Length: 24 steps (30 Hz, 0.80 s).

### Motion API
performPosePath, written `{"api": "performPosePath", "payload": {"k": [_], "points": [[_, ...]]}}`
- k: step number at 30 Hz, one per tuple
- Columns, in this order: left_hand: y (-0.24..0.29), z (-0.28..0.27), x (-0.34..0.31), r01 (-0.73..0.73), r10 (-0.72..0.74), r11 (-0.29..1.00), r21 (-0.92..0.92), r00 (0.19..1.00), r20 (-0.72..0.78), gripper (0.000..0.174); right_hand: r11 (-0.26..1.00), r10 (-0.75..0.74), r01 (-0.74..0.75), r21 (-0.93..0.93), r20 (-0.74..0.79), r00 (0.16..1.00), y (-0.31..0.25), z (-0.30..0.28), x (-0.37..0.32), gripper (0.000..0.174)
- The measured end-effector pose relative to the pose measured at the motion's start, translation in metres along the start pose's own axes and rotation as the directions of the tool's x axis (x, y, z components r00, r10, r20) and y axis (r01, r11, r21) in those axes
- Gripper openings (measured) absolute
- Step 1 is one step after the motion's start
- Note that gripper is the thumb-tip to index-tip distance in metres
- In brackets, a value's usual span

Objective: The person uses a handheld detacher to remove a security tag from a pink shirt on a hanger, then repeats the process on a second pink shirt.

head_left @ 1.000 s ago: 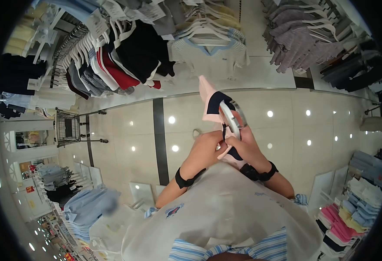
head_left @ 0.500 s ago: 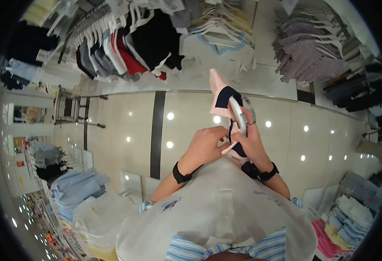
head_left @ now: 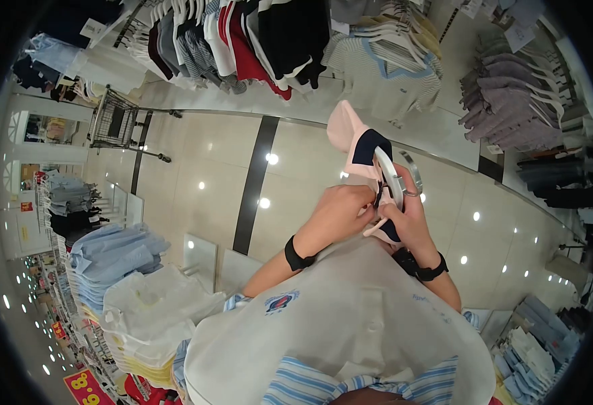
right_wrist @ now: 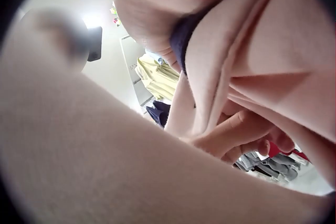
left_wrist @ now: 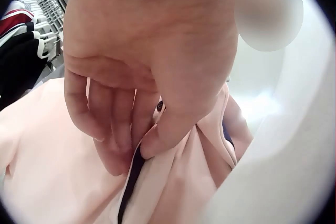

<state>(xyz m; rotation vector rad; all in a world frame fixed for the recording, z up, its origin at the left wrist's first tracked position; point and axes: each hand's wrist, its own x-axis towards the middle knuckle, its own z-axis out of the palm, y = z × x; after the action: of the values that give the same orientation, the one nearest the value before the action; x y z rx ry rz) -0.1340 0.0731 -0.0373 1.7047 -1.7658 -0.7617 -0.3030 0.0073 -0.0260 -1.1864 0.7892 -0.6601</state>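
Note:
A pink garment [head_left: 345,128] with a navy collar [head_left: 369,146] hangs on a white hanger [head_left: 389,177] in front of my chest. My left hand [head_left: 340,214] pinches the front edge of the garment between thumb and fingers. In the left wrist view the thumb [left_wrist: 157,139] lies against the navy-trimmed opening, with a small dark button [left_wrist: 160,106] just above it. My right hand [head_left: 410,217] grips the garment and hanger near the neck, thumb on the cloth. Pink folds [right_wrist: 220,66] fill much of the right wrist view.
Hanging clothes [head_left: 242,47] line the display ahead, with striped tops [head_left: 391,74] and mauve ones [head_left: 512,101] to the right. A shopping cart [head_left: 114,121] stands at left on the tiled floor [head_left: 202,162]. Light blue shirts [head_left: 107,256] hang at lower left.
The view has turned, and the hands and garment now appear farther right. The left fingers have closed in on the garment's edge; the right hand keeps its hold.

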Motion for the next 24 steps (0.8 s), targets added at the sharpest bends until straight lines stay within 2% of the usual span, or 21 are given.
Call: {"api": "performPosePath", "payload": {"k": [4,6,13,19,21,24], "points": [[-0.008,0.006,-0.005,0.041,-0.041,0.999,-0.004,0.999,0.023,0.02,0.998,0.016,-0.012,-0.066,0.054,0.998,-0.004,0.01,0.002,0.066],[-0.009,0.005,-0.004,0.039,-0.039,0.999,-0.024,0.999,-0.003,0.021,0.997,0.065,-0.067,0.023,0.058,0.996,-0.002,0.012,0.003,0.067],[-0.005,-0.006,-0.005,0.034,-0.042,0.995,-0.098,0.996,-0.083,0.021,0.996,0.036,-0.034,0.088,-0.023,0.999,-0.003,0.015,0.004,0.071],[-0.007,-0.002,-0.001,-0.027,0.027,1.0,0.0,0.998,-0.053,0.021,0.999,0.035,-0.033,0.034,-0.033,0.999,0.0,0.014,0.005,0.069],[-0.002,-0.004,0.001,0.024,-0.023,1.0,0.01,0.998,-0.063,0.021,1.0,-0.001,0.0,-0.009,-0.034,0.999,0.003,0.011,0.006,0.068],[-0.003,0.002,0.004,0.013,-0.011,1.0,0.018,0.997,-0.077,0.021,1.0,-0.004,0.004,0.01,-0.034,0.999,-0.001,0.009,0.004,0.066]]}}
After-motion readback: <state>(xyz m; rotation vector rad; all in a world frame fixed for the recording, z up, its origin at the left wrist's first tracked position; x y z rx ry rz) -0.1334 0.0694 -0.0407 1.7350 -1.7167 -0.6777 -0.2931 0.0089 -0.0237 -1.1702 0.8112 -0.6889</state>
